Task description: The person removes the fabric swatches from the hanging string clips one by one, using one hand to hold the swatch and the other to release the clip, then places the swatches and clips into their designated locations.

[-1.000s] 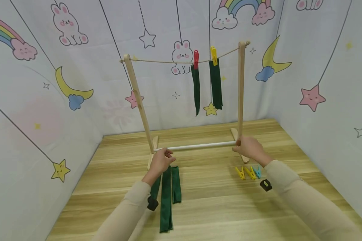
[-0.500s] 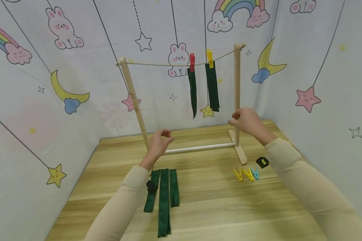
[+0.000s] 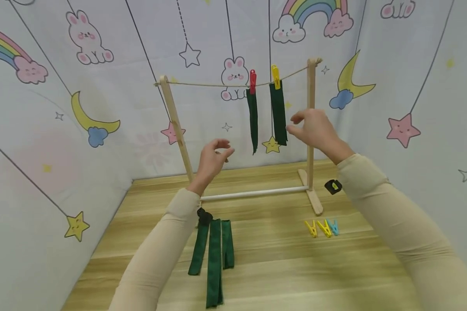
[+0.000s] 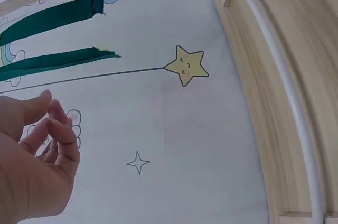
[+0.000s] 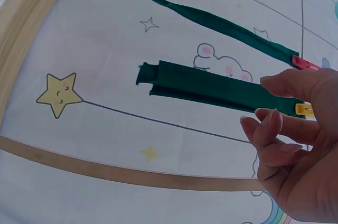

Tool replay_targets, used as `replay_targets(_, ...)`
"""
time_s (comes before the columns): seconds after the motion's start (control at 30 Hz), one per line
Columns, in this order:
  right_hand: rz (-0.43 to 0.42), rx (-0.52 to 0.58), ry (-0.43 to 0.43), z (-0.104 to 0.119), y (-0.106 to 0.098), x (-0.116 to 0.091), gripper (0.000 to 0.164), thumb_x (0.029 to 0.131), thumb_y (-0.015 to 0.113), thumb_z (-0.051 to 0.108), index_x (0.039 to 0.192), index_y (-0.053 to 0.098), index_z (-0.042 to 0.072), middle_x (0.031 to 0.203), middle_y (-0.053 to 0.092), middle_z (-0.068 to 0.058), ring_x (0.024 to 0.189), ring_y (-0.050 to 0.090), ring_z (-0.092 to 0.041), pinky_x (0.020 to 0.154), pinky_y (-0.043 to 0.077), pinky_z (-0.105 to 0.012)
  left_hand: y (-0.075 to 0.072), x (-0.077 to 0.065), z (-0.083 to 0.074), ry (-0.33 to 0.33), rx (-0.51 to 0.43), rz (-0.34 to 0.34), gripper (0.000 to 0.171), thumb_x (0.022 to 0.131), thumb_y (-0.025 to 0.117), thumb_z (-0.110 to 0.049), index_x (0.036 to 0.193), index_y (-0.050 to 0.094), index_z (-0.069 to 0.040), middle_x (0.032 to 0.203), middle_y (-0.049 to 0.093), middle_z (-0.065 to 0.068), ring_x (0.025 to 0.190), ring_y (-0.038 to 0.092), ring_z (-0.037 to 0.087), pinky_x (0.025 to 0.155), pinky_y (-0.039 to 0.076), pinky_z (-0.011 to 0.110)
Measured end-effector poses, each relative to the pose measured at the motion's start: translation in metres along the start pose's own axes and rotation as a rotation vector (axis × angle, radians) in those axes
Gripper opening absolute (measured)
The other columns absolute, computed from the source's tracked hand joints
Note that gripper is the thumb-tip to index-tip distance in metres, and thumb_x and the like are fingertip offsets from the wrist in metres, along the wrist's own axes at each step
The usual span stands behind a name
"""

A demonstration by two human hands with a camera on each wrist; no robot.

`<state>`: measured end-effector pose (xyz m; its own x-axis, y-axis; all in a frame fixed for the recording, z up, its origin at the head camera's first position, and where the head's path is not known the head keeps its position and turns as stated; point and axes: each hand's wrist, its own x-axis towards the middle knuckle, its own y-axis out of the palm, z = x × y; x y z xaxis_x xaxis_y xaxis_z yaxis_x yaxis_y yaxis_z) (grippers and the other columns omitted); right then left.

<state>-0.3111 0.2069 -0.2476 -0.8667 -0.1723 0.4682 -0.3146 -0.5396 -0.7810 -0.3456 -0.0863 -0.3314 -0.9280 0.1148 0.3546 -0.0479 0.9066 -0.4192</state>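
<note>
Two dark green ribbon strips hang from a cord (image 3: 202,84) strung between two wooden posts. A red clothespin (image 3: 253,81) pins the narrow-looking strip (image 3: 253,121), and a yellow clothespin (image 3: 276,77) pins the wider one (image 3: 279,114). My right hand (image 3: 315,129) is raised just right of the wider strip, loosely curved, with a gap between thumb and fingers and nothing held. Lower and to the left, my left hand (image 3: 214,160) hovers in front of the rack, fingers loosely bent and holding nothing. In the right wrist view the right hand (image 5: 296,139) overlaps the yellow-pinned strip (image 5: 211,86).
Several green strips (image 3: 215,263) lie on the wooden table at the left front. Two yellow clothespins (image 3: 324,228) and a blue clothespin (image 3: 334,227) lie at the right. A white rod (image 3: 253,193) joins the bases of the posts (image 3: 310,168).
Both hands have risen from near the white rod. The right hand moved up beside the wider hanging strip, and the left hand rose slightly rightward. The clothespins and strips stay in place.
</note>
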Motion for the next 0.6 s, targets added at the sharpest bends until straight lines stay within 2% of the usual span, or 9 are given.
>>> replay_targets(0.1, -0.074, 0.014, -0.058, 0.008, -0.006, 0.010, 0.029, 0.096, 0.067, 0.015, 0.114, 0.070, -0.007, 0.110, 0.069, -0.023, 0.076, 0.066, -0.034, 0.076, 0.055, -0.049, -0.001, 0.010, -0.009, 0.005, -0.051, 0.006, 0.033, 0.098, 0.067, -0.018, 0.128, 0.062, -0.007, 0.121, 0.067, 0.009, 0.075, 0.066, 0.026, 0.053, 0.044, 0.023)
replay_targets(0.23, -0.148, 0.044, -0.105, 0.017, -0.012, 0.024, 0.028, 0.097, 0.067, 0.017, 0.114, 0.070, -0.005, 0.111, 0.070, -0.019, 0.076, 0.062, -0.030, 0.071, 0.052, -0.039, 0.002, 0.024, -0.018, 0.009, -0.105, 0.015, 0.033, 0.099, 0.066, -0.016, 0.130, 0.061, -0.007, 0.123, 0.066, 0.009, 0.070, 0.064, 0.017, 0.049, 0.043, 0.021)
replay_targets(0.3, -0.166, 0.068, -0.110, 0.024, -0.015, 0.030, 0.029, 0.098, 0.066, 0.019, 0.116, 0.070, -0.003, 0.113, 0.070, -0.018, 0.078, 0.062, -0.030, 0.068, 0.049, -0.031, 0.004, 0.030, -0.021, 0.010, -0.122, 0.019, 0.034, 0.099, 0.065, -0.016, 0.131, 0.060, -0.006, 0.125, 0.065, 0.009, 0.071, 0.065, 0.018, 0.049, 0.044, 0.022)
replay_targets(0.47, -0.169, 0.124, -0.119, 0.039, -0.019, 0.046, 0.030, 0.100, 0.064, 0.021, 0.121, 0.068, 0.001, 0.119, 0.068, -0.012, 0.065, 0.064, -0.023, 0.057, 0.045, -0.018, 0.007, 0.039, -0.027, 0.000, -0.173, 0.031, 0.037, 0.100, 0.064, -0.016, 0.135, 0.057, -0.006, 0.127, 0.064, 0.010, 0.078, 0.067, 0.025, 0.051, 0.046, 0.021)
replay_targets(0.6, -0.154, 0.139, -0.132, 0.051, -0.019, 0.055, 0.036, 0.100, 0.063, 0.023, 0.131, 0.063, 0.004, 0.127, 0.066, -0.009, 0.066, 0.066, -0.017, 0.069, 0.052, -0.017, 0.011, 0.045, -0.032, 0.006, -0.222, 0.047, 0.039, 0.101, 0.062, -0.017, 0.138, 0.055, -0.007, 0.130, 0.063, 0.010, 0.083, 0.068, 0.027, 0.054, 0.048, 0.020)
